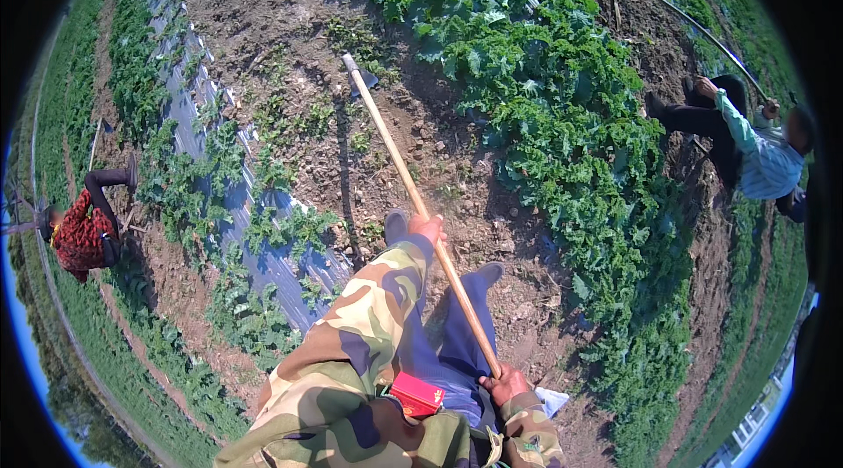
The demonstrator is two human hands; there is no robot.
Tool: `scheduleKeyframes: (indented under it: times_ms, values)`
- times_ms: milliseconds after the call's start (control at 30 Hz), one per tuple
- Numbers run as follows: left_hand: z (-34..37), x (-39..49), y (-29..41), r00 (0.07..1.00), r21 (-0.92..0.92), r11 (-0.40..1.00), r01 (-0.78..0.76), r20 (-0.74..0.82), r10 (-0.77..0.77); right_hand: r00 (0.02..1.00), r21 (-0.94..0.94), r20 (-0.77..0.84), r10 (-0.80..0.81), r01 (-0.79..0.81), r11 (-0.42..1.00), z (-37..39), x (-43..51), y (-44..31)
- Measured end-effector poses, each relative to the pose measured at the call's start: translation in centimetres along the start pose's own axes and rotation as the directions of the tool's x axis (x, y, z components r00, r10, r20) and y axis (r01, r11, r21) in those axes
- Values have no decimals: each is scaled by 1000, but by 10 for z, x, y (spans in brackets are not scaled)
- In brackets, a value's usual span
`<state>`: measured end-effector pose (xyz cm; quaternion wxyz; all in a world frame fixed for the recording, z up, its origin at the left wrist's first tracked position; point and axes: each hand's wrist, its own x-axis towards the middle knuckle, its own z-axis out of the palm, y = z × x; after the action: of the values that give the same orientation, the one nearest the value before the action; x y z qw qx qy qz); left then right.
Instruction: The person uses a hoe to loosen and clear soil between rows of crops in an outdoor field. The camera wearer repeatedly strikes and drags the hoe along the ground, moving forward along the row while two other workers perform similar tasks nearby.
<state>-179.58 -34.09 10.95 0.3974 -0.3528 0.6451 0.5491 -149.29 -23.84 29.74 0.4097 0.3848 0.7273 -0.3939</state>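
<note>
My left hand [428,229] grips the long wooden handle [388,132] of a hoe about midway along it. Near the butt end, close to my lap, my right hand [506,385] is wrapped around the same handle. The hoe's dark metal blade [366,81] is at the far end, over a patch of low weeds [359,36]. A shadow of the handle falls on the soil to its left, apart from it; whether the blade touches the ground I cannot tell. A red box [417,394] with gold markings sits at the front of my camouflage jacket [355,349].
Leafy kale-like plants [527,73] line the right of this dirt strip [454,158]. Plants in plastic mulch film [244,204] run along the left. One person [757,139] with a long-handled tool is at right; another person [85,231] with a hoe is at left.
</note>
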Motion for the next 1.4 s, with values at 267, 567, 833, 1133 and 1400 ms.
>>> scheduleKeyframes:
  times_ms: [267, 567, 833, 1133, 1400]
  values:
    - [-24, -25, -37, 982, 77, 983, 164, 77, -170, 996, 12, 12, 85, -85, 996, 22, -69, -23]
    - [-23, -45, -79, 972, -110, 969, 221, 103, -210, 998, -183, -27, 57, -61, 981, 4, -77, 25]
    - [22, -83, -141, 970, 38, 969, 244, 3, -244, 996, -209, -24, 87, -90, 974, -13, -126, 133]
    - [77, -154, -228, 834, -81, 850, 521, 261, -487, 905, -228, -89, 415, -424, 876, -62, -200, 195]
    - [21, -105, -137, 923, -102, 930, 353, 198, -329, 938, -138, -47, 344, -347, 927, -14, -136, 136]
